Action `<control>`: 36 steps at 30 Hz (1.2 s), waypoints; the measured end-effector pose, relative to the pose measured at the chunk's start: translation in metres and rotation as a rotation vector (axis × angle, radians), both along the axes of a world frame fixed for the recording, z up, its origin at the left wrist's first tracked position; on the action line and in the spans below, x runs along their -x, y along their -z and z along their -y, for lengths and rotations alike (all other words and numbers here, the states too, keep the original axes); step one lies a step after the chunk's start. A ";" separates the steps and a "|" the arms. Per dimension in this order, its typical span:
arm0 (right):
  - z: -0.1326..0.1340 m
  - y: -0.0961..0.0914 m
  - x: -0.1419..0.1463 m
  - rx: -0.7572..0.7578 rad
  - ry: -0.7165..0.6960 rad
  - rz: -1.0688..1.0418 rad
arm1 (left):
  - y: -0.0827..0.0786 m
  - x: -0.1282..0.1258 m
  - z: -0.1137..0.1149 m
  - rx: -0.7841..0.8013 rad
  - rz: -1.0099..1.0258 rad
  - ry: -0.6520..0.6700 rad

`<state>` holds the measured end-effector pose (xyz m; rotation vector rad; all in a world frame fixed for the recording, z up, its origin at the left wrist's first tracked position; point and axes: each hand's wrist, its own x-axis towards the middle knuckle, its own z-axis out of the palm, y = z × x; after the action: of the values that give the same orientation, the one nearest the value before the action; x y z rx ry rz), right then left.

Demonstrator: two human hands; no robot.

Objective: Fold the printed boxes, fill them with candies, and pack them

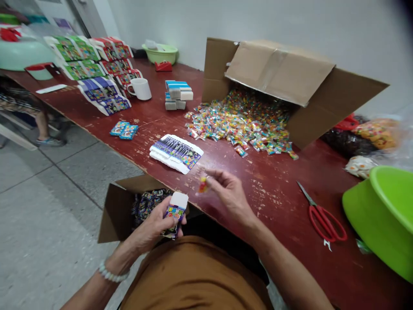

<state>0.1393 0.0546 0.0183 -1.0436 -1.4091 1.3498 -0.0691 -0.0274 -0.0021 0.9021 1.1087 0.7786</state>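
Observation:
My left hand (161, 221), a beaded bracelet at its wrist, is closed around a small purple candy box (176, 213) with its white end flap raised. In a pinch between thumb and fingertips, my right hand (230, 193) has a small clear packet of colourful candy (203, 185), just right of the box and over the table edge. Beyond it lies a fanned stack of flat purple boxes (177, 150). Below my left hand, an open carton (112, 215) contains many dark purple packs. Loose candy packets (226, 120) spill from a large cardboard box (280, 73) on its side.
Red-handled scissors (322, 219) and a green basin (380, 215) are at right on the red table (274, 189). A white mug (141, 89), blue packs (124, 130), stacked cards (178, 94) and stacks of green, red and purple boxes (103, 92) stand at left. Someone's leg (43, 125) shows beyond.

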 end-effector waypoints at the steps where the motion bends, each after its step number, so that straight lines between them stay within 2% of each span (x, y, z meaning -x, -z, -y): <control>1: 0.011 0.001 0.011 0.059 0.010 -0.115 | -0.001 -0.006 -0.001 -0.014 0.004 -0.012; 3: 0.026 0.006 0.027 0.135 0.042 -0.231 | -0.004 -0.017 -0.001 -0.045 -0.003 -0.013; 6: 0.036 0.016 0.034 0.151 0.084 -0.189 | -0.007 -0.027 0.001 -0.079 -0.004 -0.024; 11: 0.039 0.019 0.019 -0.028 0.121 0.066 | -0.008 -0.033 0.004 -0.106 -0.056 -0.072; 13: 0.040 0.018 0.016 -0.120 0.069 0.129 | -0.009 -0.035 0.003 -0.130 -0.044 -0.108; 15: 0.040 0.018 0.016 -0.148 -0.008 0.108 | -0.012 -0.037 0.001 -0.125 0.039 -0.165; 17: 0.039 0.020 0.017 -0.051 -0.055 -0.003 | -0.015 -0.038 -0.002 -0.037 0.154 -0.211; 20: 0.037 0.023 0.018 0.222 -0.064 -0.215 | -0.016 -0.039 -0.005 0.108 0.225 -0.262; 22: 0.035 0.025 0.019 0.351 -0.117 -0.271 | -0.014 -0.039 -0.007 0.108 0.198 -0.282; 24: 0.034 0.027 0.019 0.399 -0.215 -0.259 | -0.010 -0.039 -0.007 0.066 0.162 -0.283; 26: 0.033 0.030 0.019 0.313 -0.236 -0.231 | -0.006 -0.039 -0.007 0.033 0.160 -0.272; 29: 0.034 0.033 0.016 -0.058 -0.100 -0.114 | -0.008 -0.038 -0.009 0.094 0.257 -0.243; 31: 0.035 0.032 0.013 -0.276 -0.093 -0.005 | -0.012 -0.037 -0.010 0.195 0.355 -0.220; 32: 0.035 0.031 0.012 -0.334 -0.108 0.042 | -0.015 -0.037 -0.011 0.234 0.398 -0.208; 34: 0.035 0.028 0.012 -0.323 -0.114 0.105 | -0.018 -0.038 -0.013 0.255 0.451 -0.195; 36: 0.034 0.026 0.014 -0.182 -0.090 0.102 | -0.017 -0.040 -0.013 0.229 0.452 -0.216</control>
<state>0.1251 0.0205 -0.0073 -0.9495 -1.6391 1.2200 -0.0295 -0.0143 0.0153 0.3883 0.8765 0.9553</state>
